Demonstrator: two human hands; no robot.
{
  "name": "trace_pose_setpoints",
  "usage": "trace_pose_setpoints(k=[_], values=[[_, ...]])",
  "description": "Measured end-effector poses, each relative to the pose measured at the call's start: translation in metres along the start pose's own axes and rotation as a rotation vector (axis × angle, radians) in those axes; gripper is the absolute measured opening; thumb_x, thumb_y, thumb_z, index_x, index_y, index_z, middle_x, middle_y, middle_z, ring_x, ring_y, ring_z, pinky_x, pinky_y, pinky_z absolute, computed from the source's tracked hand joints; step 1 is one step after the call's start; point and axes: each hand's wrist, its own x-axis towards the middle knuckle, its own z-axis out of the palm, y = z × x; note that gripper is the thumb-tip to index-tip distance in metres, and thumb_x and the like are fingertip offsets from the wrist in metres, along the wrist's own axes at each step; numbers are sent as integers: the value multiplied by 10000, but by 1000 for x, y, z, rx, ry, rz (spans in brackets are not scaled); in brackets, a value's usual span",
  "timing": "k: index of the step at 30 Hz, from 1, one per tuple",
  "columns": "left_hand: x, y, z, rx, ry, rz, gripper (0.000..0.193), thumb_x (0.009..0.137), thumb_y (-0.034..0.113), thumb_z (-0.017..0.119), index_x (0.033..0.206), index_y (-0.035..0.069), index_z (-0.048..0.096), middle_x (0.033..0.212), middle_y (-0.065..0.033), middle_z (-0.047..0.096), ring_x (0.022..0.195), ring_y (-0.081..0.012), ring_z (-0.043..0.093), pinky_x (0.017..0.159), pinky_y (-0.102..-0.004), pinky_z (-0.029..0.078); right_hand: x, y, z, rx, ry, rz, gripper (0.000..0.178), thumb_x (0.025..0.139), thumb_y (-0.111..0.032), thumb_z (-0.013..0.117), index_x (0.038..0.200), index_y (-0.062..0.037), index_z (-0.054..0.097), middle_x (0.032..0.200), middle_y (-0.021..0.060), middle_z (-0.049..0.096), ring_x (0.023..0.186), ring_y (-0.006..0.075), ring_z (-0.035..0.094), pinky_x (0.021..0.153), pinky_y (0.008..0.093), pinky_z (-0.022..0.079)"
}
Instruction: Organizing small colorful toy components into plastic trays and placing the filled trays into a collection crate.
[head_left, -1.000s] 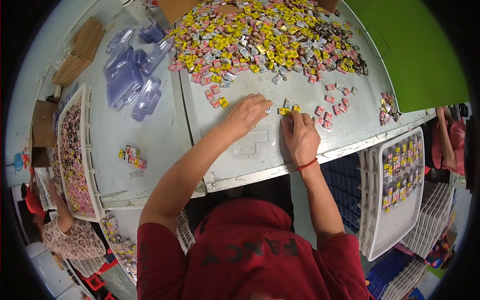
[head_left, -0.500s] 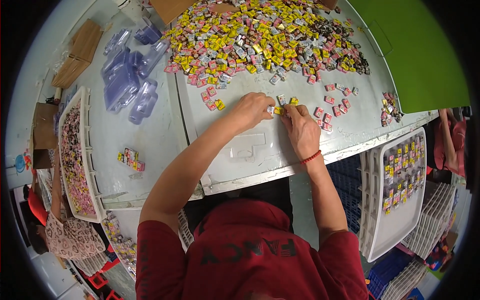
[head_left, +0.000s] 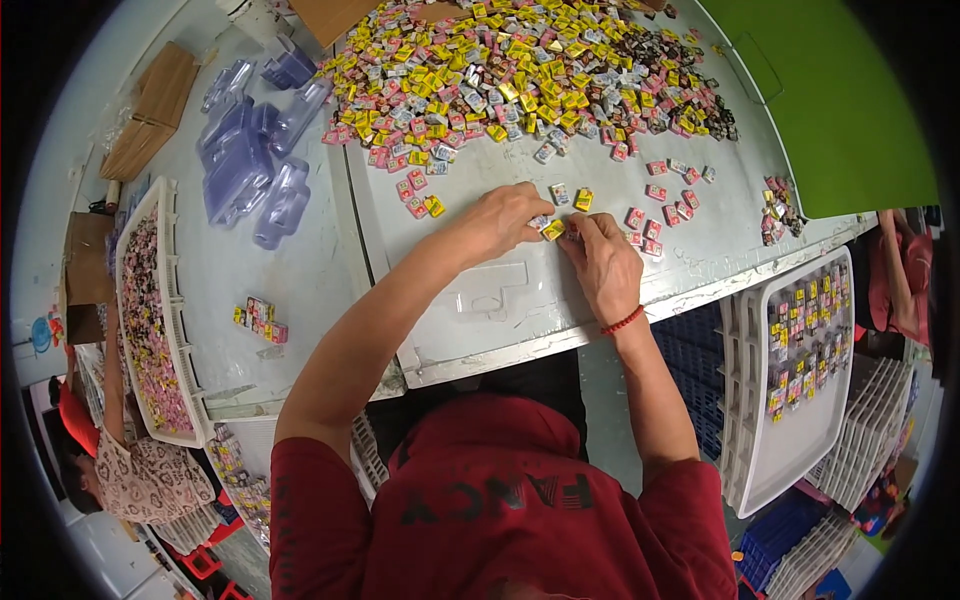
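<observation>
My left hand (head_left: 505, 220) is closed, its fingertips pinching a small white box (head_left: 539, 222). A small yellow box (head_left: 552, 230) sits between the two hands, touching the white one. My right hand (head_left: 606, 262), with a red cord bracelet on its wrist, pinches what looks like a small pink box (head_left: 573, 231), mostly hidden by the fingers. Just beyond the fingertips another white box (head_left: 559, 194) and another yellow box (head_left: 584, 200) lie apart on the table. Nearer to me lies a clear moulded plastic tray (head_left: 492, 292).
A big heap of tiny coloured boxes (head_left: 500, 80) covers the table's far side. Loose pink boxes (head_left: 655, 192) lie right of my hands. Clear plastic shells (head_left: 240, 165) pile at left, near a small box cluster (head_left: 260, 318). White crates (head_left: 155, 300) (head_left: 845, 400) flank the table; people work beyond.
The white and yellow boxes between my hands have tilted and come slightly nearer me. My right fingers have drawn away from the yellow box beyond them, which now lies free.
</observation>
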Motion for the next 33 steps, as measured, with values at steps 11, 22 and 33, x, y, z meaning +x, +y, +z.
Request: trace_pose_setpoints(k=[11, 22, 33], values=[[1, 8, 6, 30, -10, 18, 360, 747, 107, 729, 1082, 15, 636, 989, -134, 585, 934, -307, 582, 794, -385, 477, -1, 11, -2, 44, -43, -10, 236, 774, -127, 710, 995, -65, 655, 882, 83, 643, 793, 267, 644, 661, 343, 516], [0, 6, 16, 51, 158, 130, 350, 756, 104, 715, 1080, 14, 614, 1033, -131, 605, 970, -320, 577, 836, -376, 476, -1, 3, 9, 20, 62, 26, 231, 798, -122, 674, 1018, -54, 660, 873, 110, 649, 783, 296, 638, 652, 374, 510], [-11, 19, 3, 46, 203, -53, 413, 758, 63, 720, 1148, 21, 589, 1162, -162, 578, 1010, -328, 583, 876, -382, 483, 40, 39, -27, 195, -9, 171, 290, 827, -120, 646, 1097, -19, 610, 951, 159, 652, 800, 312, 649, 666, 370, 516]])
